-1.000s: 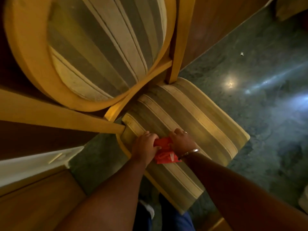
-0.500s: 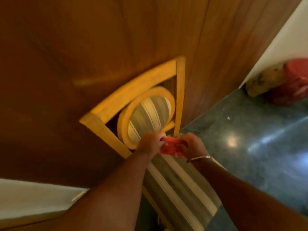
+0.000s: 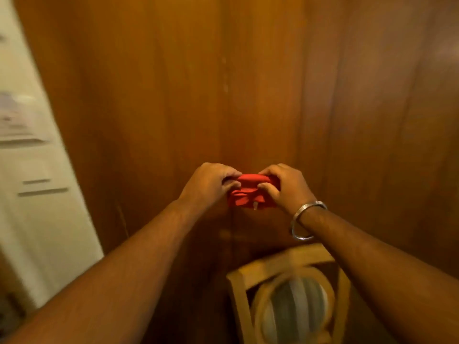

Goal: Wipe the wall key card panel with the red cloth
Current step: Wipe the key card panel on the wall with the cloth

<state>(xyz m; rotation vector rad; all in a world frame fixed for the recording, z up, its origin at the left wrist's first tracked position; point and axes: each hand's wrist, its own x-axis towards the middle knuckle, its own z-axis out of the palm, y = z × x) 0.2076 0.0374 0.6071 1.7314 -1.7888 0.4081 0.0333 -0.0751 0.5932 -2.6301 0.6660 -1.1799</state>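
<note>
Between my left hand [image 3: 210, 186] and right hand [image 3: 285, 187], both pinching its ends, the red cloth [image 3: 249, 192] bunches soft, light, easily refolded.

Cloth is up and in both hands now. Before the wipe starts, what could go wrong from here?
1. The red cloth is bunched small between the left hand and right hand; a tight wad may give poor contact when wiping.
2. No key card panel is clearly visible; the pale wall at the left is motion-blurred, so the target could be misjudged.
3. The chair stands right below the arms against the wood panelling; stepping closer could bump it.
</note>
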